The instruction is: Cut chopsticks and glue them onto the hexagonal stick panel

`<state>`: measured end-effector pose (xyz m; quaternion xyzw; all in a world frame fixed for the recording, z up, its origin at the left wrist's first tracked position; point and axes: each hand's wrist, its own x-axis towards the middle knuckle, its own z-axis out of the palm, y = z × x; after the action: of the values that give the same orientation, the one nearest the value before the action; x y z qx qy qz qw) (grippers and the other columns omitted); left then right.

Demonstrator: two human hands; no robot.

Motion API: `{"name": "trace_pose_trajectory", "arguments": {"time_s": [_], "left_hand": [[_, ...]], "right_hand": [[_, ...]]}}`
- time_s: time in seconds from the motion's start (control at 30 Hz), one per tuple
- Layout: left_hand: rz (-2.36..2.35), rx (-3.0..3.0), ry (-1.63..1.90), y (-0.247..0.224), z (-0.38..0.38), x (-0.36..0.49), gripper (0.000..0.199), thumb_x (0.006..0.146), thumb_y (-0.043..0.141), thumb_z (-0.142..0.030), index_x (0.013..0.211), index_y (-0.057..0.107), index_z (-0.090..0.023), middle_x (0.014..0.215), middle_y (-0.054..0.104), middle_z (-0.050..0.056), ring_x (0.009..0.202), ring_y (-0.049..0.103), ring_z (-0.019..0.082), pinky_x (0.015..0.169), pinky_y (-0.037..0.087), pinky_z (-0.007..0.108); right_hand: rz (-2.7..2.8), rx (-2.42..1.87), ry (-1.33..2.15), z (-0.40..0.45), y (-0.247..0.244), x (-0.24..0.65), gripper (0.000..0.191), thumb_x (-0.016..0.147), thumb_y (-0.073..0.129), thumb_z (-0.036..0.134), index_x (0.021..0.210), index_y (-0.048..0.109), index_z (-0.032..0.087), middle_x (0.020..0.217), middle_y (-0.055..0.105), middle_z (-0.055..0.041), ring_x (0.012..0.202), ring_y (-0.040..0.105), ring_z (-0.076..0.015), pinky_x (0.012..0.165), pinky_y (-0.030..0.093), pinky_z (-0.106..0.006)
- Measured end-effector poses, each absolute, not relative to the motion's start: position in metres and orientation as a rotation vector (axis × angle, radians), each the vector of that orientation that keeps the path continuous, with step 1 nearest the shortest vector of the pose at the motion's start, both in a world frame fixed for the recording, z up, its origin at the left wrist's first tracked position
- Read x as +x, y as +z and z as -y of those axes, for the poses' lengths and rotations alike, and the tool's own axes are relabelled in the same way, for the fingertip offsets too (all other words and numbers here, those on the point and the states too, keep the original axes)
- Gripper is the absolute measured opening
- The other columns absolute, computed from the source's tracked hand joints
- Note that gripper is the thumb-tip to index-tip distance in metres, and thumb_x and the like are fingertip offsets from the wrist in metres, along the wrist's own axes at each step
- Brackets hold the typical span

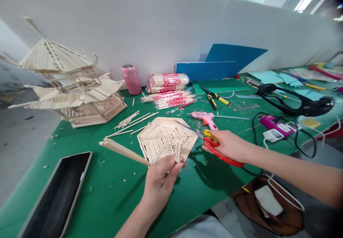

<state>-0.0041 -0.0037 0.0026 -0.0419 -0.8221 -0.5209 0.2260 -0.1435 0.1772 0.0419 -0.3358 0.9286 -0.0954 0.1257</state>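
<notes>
My left hand (163, 181) is closed around a bundle of thin wooden sticks (125, 151). One end reaches out to the left, and short ends stand up between thumb and fingers. In my right hand (227, 147) are scissors (211, 139) with red and yellow handles, their blades pointing left. Beneath the blades, on the green table, lies an octagon-like panel of glued sticks (158, 134). Behind it are several loose sticks (128, 122). A pink glue gun (205, 118) rests just beyond the scissors.
A pagoda model of sticks (59, 59) stands at left, a phone (57, 195) in front. Further back are a pink flask (132, 80), wrapped stick packs (167, 82), pliers (214, 98) and blue boards (206, 70). Black glasses (292, 100) and a purple power strip (277, 126) lie right.
</notes>
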Motion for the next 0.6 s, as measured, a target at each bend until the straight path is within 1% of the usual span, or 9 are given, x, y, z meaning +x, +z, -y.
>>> {"name": "trace_pose_trajectory", "arguments": {"time_s": [0.13, 0.23, 0.3, 0.37, 0.43, 0.53, 0.6], "left_hand": [[2.278, -0.071, -1.548, 0.005, 0.007, -0.003, 0.014, 0.077, 0.051, -0.014, 0.08, 0.064, -0.017, 0.075, 0.067, 0.002, 0.068, 0.061, 0.012, 0.061, 0.048, 0.018], [2.249, -0.029, -1.648, 0.004, 0.008, -0.001, 0.014, 0.077, 0.051, -0.014, 0.082, 0.063, -0.018, 0.077, 0.067, 0.001, 0.072, 0.062, 0.013, 0.065, 0.049, 0.02], [2.213, 0.0, -1.702, 0.004, 0.007, 0.001, 0.014, 0.077, 0.052, -0.015, 0.085, 0.062, -0.019, 0.078, 0.067, 0.001, 0.071, 0.062, 0.014, 0.066, 0.05, 0.022], [2.192, 0.025, -1.719, 0.004, 0.006, 0.002, 0.014, 0.077, 0.052, -0.016, 0.086, 0.062, -0.019, 0.079, 0.067, 0.002, 0.071, 0.063, 0.015, 0.065, 0.05, 0.023], [2.194, 0.039, -1.665, 0.006, 0.005, 0.003, 0.014, 0.076, 0.053, -0.016, 0.084, 0.063, -0.018, 0.079, 0.068, 0.003, 0.071, 0.062, 0.016, 0.065, 0.05, 0.024], [2.205, 0.049, -1.537, 0.01, 0.003, 0.002, 0.013, 0.074, 0.055, -0.014, 0.081, 0.065, -0.018, 0.076, 0.068, 0.003, 0.068, 0.062, 0.015, 0.061, 0.05, 0.022], [2.216, 0.053, -1.522, 0.012, 0.003, 0.001, 0.012, 0.073, 0.055, -0.015, 0.079, 0.065, -0.018, 0.073, 0.069, 0.003, 0.064, 0.062, 0.015, 0.059, 0.05, 0.021]], "right_hand": [[-2.689, -0.911, -0.495, -0.184, 0.036, -0.135, 0.028, 0.074, 0.045, 0.048, 0.067, 0.044, 0.021, 0.061, 0.057, -0.0018, 0.053, 0.051, -0.0154, 0.047, 0.033, -0.023], [-2.642, -0.887, -0.65, -0.191, 0.035, -0.123, 0.025, 0.074, 0.047, 0.046, 0.074, 0.046, 0.021, 0.062, 0.056, -0.0006, 0.054, 0.051, -0.0151, 0.046, 0.034, -0.023], [-2.6, -0.878, -0.698, -0.197, 0.035, -0.114, 0.025, 0.074, 0.047, 0.045, 0.079, 0.046, 0.021, 0.06, 0.055, 0.0009, 0.051, 0.05, -0.0144, 0.045, 0.034, -0.023], [-2.598, -0.89, -0.676, -0.202, 0.038, -0.103, 0.024, 0.073, 0.049, 0.044, 0.08, 0.045, 0.021, 0.059, 0.053, 0.002, 0.049, 0.049, -0.0139, 0.044, 0.035, -0.023], [-2.619, -0.942, -0.637, -0.207, 0.04, -0.094, 0.023, 0.072, 0.051, 0.04, 0.084, 0.045, 0.021, 0.065, 0.054, 0.0002, 0.054, 0.051, -0.0151, 0.047, 0.038, -0.024], [-2.649, -1.027, -0.632, -0.212, 0.042, -0.083, 0.026, 0.072, 0.052, 0.033, 0.094, 0.044, 0.02, 0.083, 0.056, -0.0053, 0.071, 0.055, -0.019, 0.058, 0.042, -0.028], [-2.667, -1.041, -0.62, -0.214, 0.042, -0.078, 0.028, 0.072, 0.051, 0.032, 0.096, 0.043, 0.019, 0.089, 0.055, -0.0075, 0.079, 0.054, -0.0211, 0.065, 0.043, -0.032]]}}
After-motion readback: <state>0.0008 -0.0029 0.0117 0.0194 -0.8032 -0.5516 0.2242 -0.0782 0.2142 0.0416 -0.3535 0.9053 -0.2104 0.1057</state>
